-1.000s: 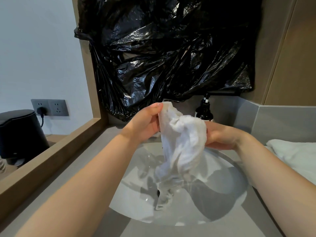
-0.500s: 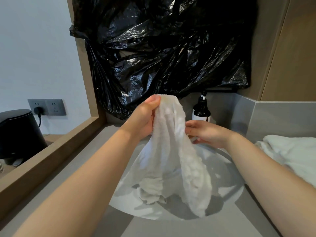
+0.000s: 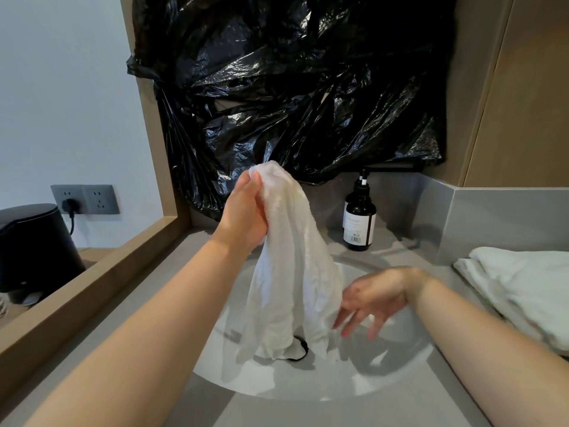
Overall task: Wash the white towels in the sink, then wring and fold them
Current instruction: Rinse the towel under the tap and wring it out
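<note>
My left hand (image 3: pixel 244 212) pinches the top of a wet white towel (image 3: pixel 292 272) and holds it up over the white sink (image 3: pixel 400 365). The towel hangs down loose, its lower end reaching into the basin and covering part of the dark drain (image 3: pixel 300 349). My right hand (image 3: pixel 369 298) is low over the basin to the right of the towel, fingers spread and slightly blurred, near the towel's lower edge and holding nothing. A stack of folded white towels (image 3: pixel 523 288) lies on the counter at the right.
A dark pump bottle (image 3: pixel 358 220) stands behind the sink. Black plastic sheeting (image 3: pixel 292 87) covers the wall above. The grey counter (image 3: pixel 354 411) surrounds the basin. A wooden ledge (image 3: pixel 92 282), a black appliance (image 3: pixel 34 251) and wall sockets (image 3: pixel 84 198) are at the left.
My right hand let go of the bunched towel and dropped down beside its lower end. The towel has fallen open and hangs from my left hand alone.
</note>
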`<state>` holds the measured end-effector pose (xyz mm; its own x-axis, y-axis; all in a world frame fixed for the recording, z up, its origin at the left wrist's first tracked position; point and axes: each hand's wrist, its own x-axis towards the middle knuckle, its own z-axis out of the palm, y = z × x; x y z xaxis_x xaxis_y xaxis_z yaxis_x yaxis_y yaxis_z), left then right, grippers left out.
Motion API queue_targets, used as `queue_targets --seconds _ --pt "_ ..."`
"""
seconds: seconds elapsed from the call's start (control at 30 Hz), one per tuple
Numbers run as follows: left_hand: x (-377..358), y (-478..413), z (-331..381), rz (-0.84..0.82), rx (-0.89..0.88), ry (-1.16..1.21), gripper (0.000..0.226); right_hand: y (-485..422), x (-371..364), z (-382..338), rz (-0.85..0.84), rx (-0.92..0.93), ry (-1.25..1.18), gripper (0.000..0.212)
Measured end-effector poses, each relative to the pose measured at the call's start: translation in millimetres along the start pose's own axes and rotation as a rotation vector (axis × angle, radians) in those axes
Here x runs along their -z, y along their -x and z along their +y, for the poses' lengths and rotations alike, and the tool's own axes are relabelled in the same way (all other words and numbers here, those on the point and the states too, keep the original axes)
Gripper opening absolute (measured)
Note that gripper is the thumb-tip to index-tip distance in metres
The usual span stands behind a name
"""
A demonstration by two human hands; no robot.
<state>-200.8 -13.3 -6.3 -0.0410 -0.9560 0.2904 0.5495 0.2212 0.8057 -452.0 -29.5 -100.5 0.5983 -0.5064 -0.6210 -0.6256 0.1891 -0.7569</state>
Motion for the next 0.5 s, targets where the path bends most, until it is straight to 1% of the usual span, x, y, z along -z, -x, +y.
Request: queue_targets --seconds 0.07,0.1,0.13,0.17,0.2,0.23,0.3,0.33,0.37,0.4,0.43,0.5 --pt "3 -2 1 0.003 0.018 0.016 0.045 -5 -3 -7 0.155 0.076 -0.168 0.012" --pt "5 -2 3 0.009 0.022 0.017 0.045 -4 -2 -11 0.247 0.13 -0.311 0.007" --pt "7 -3 4 0.01 0.029 0.023 0.046 0 1 -14 0.329 0.18 -0.457 0.009" --pt "9 -4 5 0.007 0.034 0.028 0.047 5 5 -16 0.379 0.209 -0.54 0.007" --pt "10 -3 5 0.001 0.04 0.049 0.047 8 8 -15 0.412 0.185 -0.537 0.007" --pt "10 -3 5 0.005 0.039 0.061 0.047 9 9 -13 0.416 0.119 -0.481 0.014" --pt "8 -2 3 -0.028 0.026 0.05 0.049 2 3 -3 0.344 -0.024 -0.33 0.038" --pt "7 -1 0 -0.057 0.021 0.041 0.051 -3 -3 -1 0.276 -0.049 -0.287 0.046" --pt "7 -1 -1 -0.069 0.016 0.033 0.055 -6 -9 -2 0.217 -0.027 -0.273 0.046" --pt "8 -1 -2 -0.064 0.016 0.037 0.056 -7 -11 -5 0.187 0.043 -0.286 0.04" --pt "11 -3 -1 -0.038 0.019 0.046 0.051 -3 -13 -11 0.185 0.152 -0.337 0.036" --pt "22 -7 3 -0.005 0.012 0.072 0.041 7 -6 -21 0.238 0.419 -0.558 0.042"
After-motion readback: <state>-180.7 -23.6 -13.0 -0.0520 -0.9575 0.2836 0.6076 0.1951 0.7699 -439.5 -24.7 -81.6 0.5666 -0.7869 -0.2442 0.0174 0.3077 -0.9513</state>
